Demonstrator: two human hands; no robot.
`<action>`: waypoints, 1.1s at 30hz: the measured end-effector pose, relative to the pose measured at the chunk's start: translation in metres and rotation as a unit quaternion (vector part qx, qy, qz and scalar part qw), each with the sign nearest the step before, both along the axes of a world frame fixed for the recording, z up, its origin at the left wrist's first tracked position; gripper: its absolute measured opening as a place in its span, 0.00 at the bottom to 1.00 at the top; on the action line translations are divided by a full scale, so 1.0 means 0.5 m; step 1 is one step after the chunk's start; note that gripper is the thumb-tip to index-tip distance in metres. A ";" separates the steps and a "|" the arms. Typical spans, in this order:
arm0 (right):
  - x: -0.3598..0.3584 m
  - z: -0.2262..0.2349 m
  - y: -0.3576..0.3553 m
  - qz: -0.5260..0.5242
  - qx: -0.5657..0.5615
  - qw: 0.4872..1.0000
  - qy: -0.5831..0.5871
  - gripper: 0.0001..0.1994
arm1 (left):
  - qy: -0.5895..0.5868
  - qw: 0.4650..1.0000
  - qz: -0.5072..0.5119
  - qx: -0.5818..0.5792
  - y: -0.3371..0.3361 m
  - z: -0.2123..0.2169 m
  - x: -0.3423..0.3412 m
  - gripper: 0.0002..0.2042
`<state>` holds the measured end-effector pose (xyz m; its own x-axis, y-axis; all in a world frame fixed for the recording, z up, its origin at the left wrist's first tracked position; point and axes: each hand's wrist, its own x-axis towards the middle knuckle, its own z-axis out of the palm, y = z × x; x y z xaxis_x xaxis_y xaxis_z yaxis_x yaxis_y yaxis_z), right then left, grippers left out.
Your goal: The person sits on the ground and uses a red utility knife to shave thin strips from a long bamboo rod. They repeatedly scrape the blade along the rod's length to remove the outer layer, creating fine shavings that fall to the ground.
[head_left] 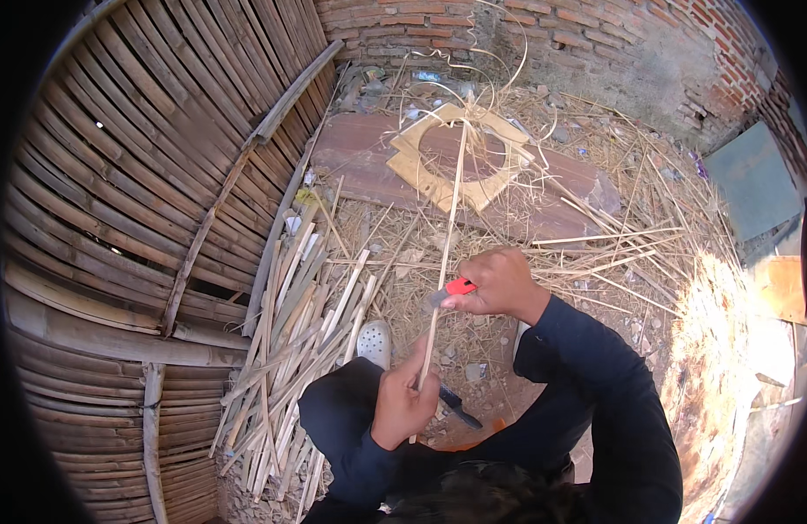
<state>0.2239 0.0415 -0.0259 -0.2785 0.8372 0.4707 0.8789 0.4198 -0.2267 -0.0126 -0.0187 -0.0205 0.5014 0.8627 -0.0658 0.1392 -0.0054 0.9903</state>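
Observation:
My left hand (pixel 405 400) is closed around the lower part of a long, thin bamboo strip (pixel 450 218). The strip runs up and away from me to a wooden board with a round hole (pixel 409 166), where curled shavings (pixel 480 140) gather. In my right hand (pixel 501 284) is a utility knife (pixel 460 286) with a red handle. Its blade lies against the strip, a little above my left hand. A dark-handled tool (pixel 460 409), possibly a knife, rests on the ground beside my left hand; part of it is hidden.
Split bamboo strips (pixel 285 349) are heaped at the left, near a white clog (pixel 374 342) on my foot. Finished-looking thin strips (pixel 608 240) lie at the right. A brown plank (pixel 351 153) sits under the holed board. A bamboo wall (pixel 150 166) stands left, a brick wall (pixel 595 70) behind.

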 end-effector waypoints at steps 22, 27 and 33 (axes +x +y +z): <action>0.361 -0.060 0.130 -0.381 0.032 0.924 0.021 0.30 | 0.071 0.991 -0.106 0.049 -0.040 -0.027 -0.002 0.26; 0.338 -0.049 0.116 -0.390 -0.054 0.910 0.131 0.33 | 0.075 0.993 -0.088 0.022 -0.030 -0.035 0.011 0.25; 0.153 0.041 0.026 -0.149 -0.182 0.947 0.217 0.34 | 0.055 0.998 -0.020 0.003 -0.019 -0.016 0.011 0.22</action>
<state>0.3003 0.0546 -0.0055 0.1483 0.9773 0.1512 0.7371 -0.0073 -0.6757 -0.0069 -0.0282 -0.0286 0.5245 0.8431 -0.1182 0.2472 -0.0179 0.9688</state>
